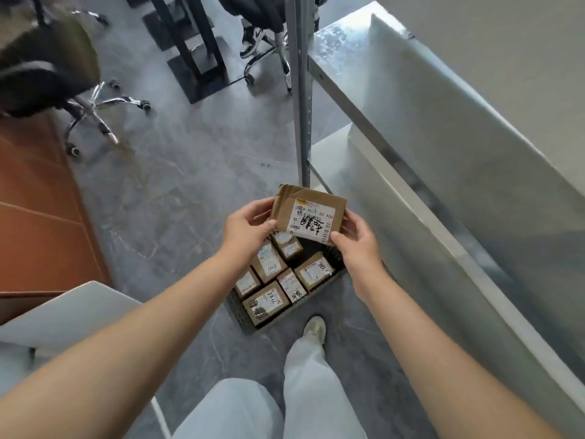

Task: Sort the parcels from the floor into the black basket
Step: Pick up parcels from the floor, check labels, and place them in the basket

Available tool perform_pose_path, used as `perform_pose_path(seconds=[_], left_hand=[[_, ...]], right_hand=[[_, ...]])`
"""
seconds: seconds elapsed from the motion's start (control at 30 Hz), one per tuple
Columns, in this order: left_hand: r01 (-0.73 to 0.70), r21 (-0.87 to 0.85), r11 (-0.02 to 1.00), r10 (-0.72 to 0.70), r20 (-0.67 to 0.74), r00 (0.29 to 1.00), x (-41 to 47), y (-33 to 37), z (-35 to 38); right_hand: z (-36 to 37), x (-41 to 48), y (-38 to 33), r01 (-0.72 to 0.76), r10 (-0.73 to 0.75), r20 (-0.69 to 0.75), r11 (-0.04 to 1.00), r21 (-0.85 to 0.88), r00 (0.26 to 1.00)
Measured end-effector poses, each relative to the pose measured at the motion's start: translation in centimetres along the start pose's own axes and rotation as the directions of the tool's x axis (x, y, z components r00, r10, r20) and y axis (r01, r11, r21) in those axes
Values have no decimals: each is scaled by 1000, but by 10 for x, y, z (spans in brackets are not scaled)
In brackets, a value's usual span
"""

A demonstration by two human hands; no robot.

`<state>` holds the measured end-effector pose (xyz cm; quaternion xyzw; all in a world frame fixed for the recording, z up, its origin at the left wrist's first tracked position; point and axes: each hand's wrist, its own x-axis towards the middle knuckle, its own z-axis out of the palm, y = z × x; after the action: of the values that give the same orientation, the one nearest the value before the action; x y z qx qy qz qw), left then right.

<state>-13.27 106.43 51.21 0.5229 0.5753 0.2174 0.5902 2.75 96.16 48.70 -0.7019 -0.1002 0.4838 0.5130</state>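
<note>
Both hands, left hand (245, 224) and right hand (357, 240), share the grip on a flat brown parcel (308, 213) by its short ends (long axis running left to right), held directly above the far end of the black basket (235, 307), which sits on the floor already holding several small parcels.

**Office doubling as parcel room**

Looks like an office: swivel chairs (95, 103) on chrome castor bases, black desk legs (190, 42), grey stone-look floor (177, 172). Alongside, a metal storage rack (302, 90) with bare steel shelves, and labelled cardboard parcels (269, 299) packed into a black basket (235, 312) on the floor.
</note>
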Motion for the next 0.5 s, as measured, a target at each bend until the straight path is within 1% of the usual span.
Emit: perform_pose_path(seconds=[0.07, 0.13, 0.2, 0.27, 0.37, 0.43, 0.5], left_hand=[[57, 19, 998, -57, -15, 998, 16, -20, 4], [86, 55, 995, -84, -32, 996, 38, -43, 8], [93, 122, 988, -86, -67, 994, 65, -71, 13], [68, 230, 971, -50, -83, 995, 99, -110, 19], [84, 364, 927, -72, -45, 996, 153, -186, 29], [119, 389, 913, -123, -15, 992, 187, -235, 39], [119, 398, 910, -139, 20, 990, 218, -276, 52]], right_hand=[[5, 16, 18, -56, 57, 10, 998, -17, 998], [12, 35, 43, -122, 122, 11, 993, -11, 992], [21, 58, 72, -196, 196, 9, 980, 20, 981], [31, 84, 110, -258, 257, 26, 965, 36, 966], [48, 126, 182, -355, 353, 28, 933, 54, 935], [56, 154, 230, -388, 389, 7, 919, 76, 921], [62, 183, 269, -394, 399, -26, 912, 109, 916]])
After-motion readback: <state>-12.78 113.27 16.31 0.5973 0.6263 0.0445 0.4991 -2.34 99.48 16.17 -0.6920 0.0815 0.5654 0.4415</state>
